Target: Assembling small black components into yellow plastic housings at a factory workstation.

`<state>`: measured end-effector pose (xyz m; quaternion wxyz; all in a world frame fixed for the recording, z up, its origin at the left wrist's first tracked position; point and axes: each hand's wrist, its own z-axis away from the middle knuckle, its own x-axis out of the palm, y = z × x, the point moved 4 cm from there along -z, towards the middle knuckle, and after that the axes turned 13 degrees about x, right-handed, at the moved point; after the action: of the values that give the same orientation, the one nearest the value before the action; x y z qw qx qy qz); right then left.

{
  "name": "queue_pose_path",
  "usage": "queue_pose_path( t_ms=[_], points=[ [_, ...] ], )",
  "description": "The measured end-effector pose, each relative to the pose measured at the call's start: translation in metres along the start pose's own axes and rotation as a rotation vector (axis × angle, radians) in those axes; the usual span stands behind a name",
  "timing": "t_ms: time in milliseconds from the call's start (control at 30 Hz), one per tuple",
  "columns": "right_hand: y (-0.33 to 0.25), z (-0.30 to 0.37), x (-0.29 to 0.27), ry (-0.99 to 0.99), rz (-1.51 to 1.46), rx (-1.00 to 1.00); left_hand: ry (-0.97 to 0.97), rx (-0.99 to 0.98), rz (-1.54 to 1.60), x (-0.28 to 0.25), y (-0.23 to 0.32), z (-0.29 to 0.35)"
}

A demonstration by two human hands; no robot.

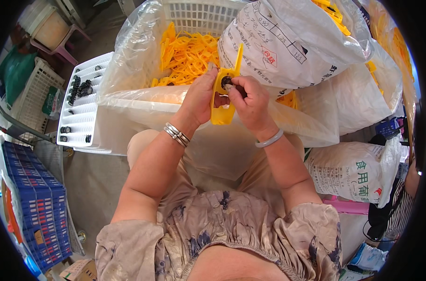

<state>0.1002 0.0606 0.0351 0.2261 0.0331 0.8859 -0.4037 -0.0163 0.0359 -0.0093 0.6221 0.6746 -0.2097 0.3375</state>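
Note:
My left hand [199,97] is closed around the side of a yellow plastic part [224,116] with a long pointed end, which sticks up and away from me. Thumb and fingers of my right hand [251,100] pinch a small black round piece [226,81] against the face of that part. Whether the piece is seated in the part cannot be made out. Both hands meet in front of my lap, at the near side of a plastic-lined basket [194,21] heaped with similar yellow parts [189,54].
To the left, a white ribbed tray [93,129] carries several black round pieces [75,89]. A big white woven sack [278,47] bulges at the right of the basket. Another printed sack [339,171] lies nearer me. Blue crates [37,206] stand at lower left.

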Motion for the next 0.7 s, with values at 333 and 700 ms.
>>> queue_pose_path(
  t_ms=[333, 700],
  points=[
    [0.002, 0.000, -0.002, 0.004, -0.008, 0.075, -0.055, 0.214, -0.214, 0.015, 0.013, 0.009],
    [-0.001, -0.001, -0.004, 0.032, 0.036, 0.003, -0.124, 0.396, -0.461, 0.018, 0.015, 0.010]
  ],
)
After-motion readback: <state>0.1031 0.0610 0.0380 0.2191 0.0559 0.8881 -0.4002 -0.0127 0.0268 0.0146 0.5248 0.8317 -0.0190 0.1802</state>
